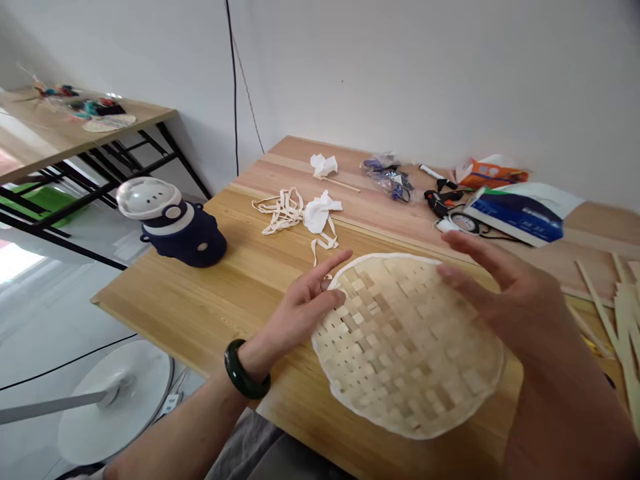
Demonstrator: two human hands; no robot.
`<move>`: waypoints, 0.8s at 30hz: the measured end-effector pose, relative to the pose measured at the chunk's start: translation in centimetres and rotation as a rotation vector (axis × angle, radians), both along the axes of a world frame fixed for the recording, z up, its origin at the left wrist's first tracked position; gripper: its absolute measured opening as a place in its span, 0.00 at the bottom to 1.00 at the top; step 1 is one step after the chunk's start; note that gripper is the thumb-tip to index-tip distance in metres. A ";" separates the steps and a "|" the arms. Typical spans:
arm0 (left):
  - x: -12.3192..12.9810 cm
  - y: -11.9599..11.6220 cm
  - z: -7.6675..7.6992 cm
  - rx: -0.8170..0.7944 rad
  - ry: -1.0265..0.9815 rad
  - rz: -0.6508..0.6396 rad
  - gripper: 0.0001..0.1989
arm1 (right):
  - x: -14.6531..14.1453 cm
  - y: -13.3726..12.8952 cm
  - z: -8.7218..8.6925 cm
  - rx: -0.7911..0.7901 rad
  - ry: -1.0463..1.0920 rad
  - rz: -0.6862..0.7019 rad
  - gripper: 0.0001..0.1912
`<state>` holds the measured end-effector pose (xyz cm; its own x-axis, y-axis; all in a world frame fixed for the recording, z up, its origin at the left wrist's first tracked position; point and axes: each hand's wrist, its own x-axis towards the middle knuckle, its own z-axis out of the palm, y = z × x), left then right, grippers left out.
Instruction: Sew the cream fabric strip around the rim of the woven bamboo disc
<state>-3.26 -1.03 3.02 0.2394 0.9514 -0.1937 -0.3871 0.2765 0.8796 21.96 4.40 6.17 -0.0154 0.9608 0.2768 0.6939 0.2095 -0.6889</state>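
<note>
A round woven bamboo panel with a white cloth edging is tilted over the wooden table. My left hand, with a dark green bangle on its wrist, grips the panel's upper left edge, thumb on the front. At the upper right rim is my right hand, slightly blurred, its thumb and fingers spread apart with nothing between them. A narrow white strip trails on the table beyond my left hand.
A navy and white bear-shaped bottle stands at the left. Behind lie a strip bundle, crumpled white tissues, bagged items, a glue gun and a blue tissue pack. Bamboo strips lie right.
</note>
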 end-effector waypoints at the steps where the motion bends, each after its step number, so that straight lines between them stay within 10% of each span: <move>1: -0.1 0.0 0.1 0.005 0.056 -0.046 0.33 | -0.1 -0.3 0.4 -0.036 -0.082 0.028 0.24; 24: -0.3 1.0 -0.4 0.050 0.342 -0.279 0.15 | -3.7 -1.3 -0.7 -0.450 0.106 0.491 0.14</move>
<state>-3.55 -0.04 2.62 0.4182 0.8699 -0.2617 0.0121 0.2827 0.9591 18.26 3.07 5.51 -0.4742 0.8715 -0.1245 0.5154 0.1601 -0.8419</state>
